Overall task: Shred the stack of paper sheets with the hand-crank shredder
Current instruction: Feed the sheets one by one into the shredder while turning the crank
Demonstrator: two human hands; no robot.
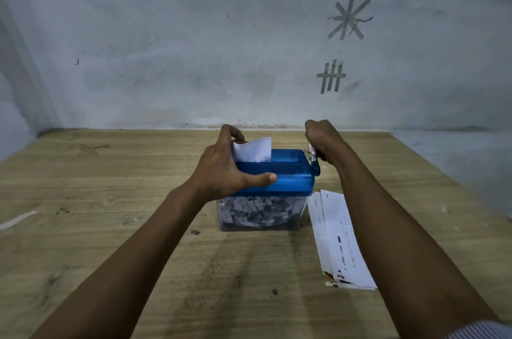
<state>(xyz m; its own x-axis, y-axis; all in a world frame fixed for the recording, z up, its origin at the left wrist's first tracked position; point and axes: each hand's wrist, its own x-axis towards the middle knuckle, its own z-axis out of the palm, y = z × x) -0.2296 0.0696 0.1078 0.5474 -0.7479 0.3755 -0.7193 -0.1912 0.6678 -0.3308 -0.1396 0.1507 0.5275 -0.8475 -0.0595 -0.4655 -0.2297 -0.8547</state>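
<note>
A hand-crank shredder with a blue top [288, 169] stands on the wooden table [110, 186]. Its clear bin [260, 212] is packed with paper shreds. A white sheet [255, 151] sticks up out of the slot. My left hand [221, 167] grips the left end of the blue top, thumb along its front edge and fingers curled over by the sheet. My right hand [322, 136] is wrapped round the crank handle [314, 157] on the shredder's right side. A stack of paper sheets [339, 239] lies flat on the table just right of the bin.
A grey wall [194, 47] with tape marks rises right behind the table's far edge. A thin white paper strip [16, 221] lies near the table's left edge. The tabletop is stained and speckled.
</note>
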